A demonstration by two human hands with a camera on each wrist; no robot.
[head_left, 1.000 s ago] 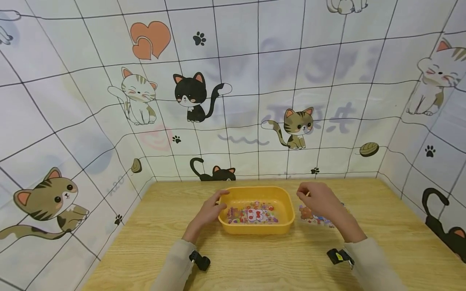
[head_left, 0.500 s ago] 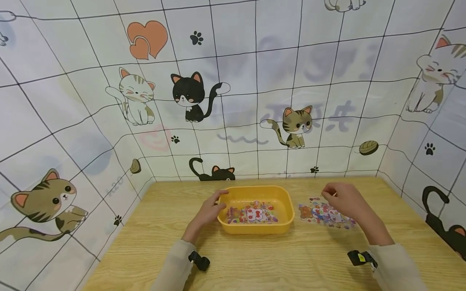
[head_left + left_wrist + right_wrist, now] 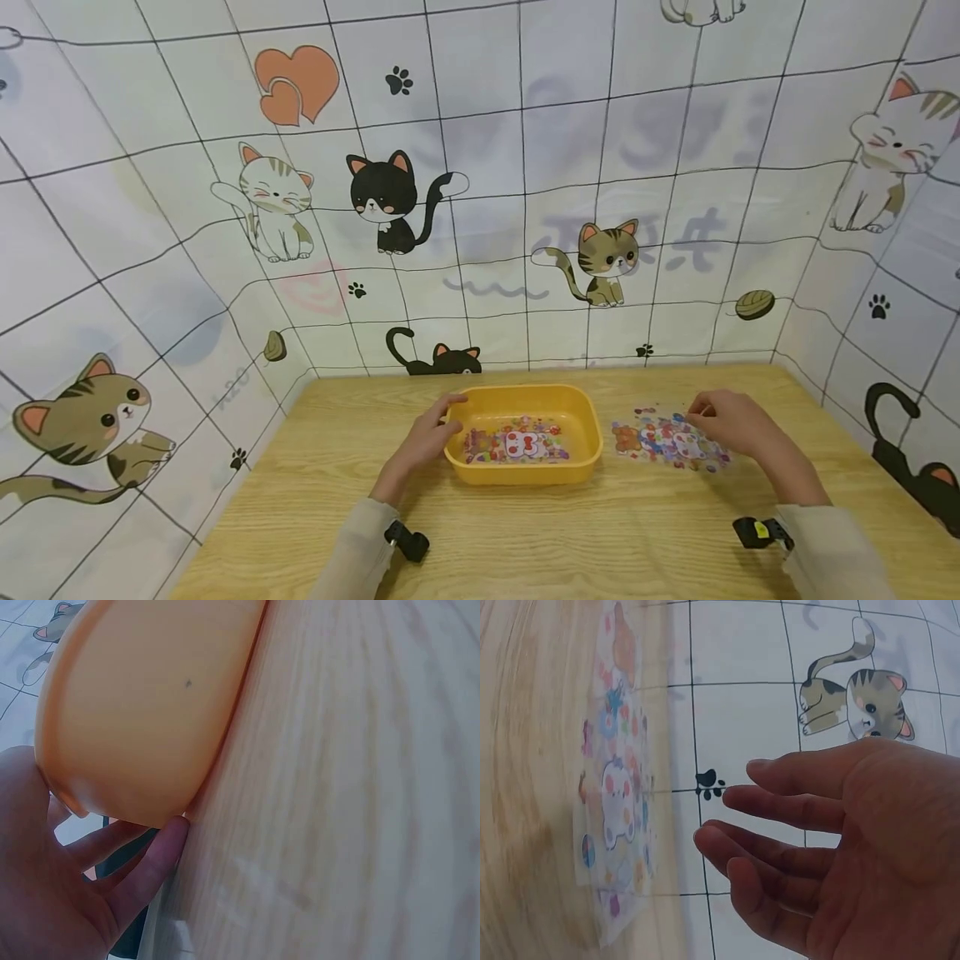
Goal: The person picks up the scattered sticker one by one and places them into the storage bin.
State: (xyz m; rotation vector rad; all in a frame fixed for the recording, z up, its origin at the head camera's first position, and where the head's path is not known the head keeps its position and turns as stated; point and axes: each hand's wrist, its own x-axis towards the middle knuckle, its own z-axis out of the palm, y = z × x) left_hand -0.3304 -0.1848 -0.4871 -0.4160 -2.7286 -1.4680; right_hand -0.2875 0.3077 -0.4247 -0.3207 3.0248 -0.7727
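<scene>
My right hand (image 3: pixel 855 847) filled the view from three to six o'clock, fingers (image 3: pixel 780 810) loosely extended and apart, pointing toward nine o'clock, my grip holding nothing. The clear sticker sheet (image 3: pixel 611 795) lay on the wooden worktop (image 3: pixel 525 787) at nine o'clock. A tabby cat print (image 3: pixel 859 697) showed on the wall at one o'clock.
</scene>
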